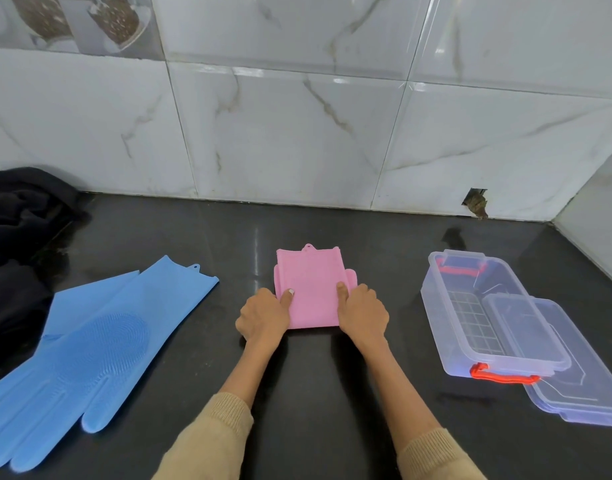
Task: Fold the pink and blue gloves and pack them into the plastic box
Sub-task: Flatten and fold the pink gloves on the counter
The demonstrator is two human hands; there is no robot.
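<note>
The pink gloves [313, 282] lie folded into a small rectangle at the centre of the dark counter. My left hand [263, 315] grips their left near edge, thumb on top. My right hand [361, 311] grips the right near edge the same way. The blue gloves [90, 344] lie flat and unfolded at the left, fingers toward me, one on top of the other. The clear plastic box [477, 313] with red latches stands open at the right, nothing but a grid pattern visible inside.
The box's clear lid [574, 368] leans on the box's right rim and rests on the counter. A black cloth [17, 223] is heaped at the far left. A marble-tiled wall [297, 133] closes the back and right side of the counter.
</note>
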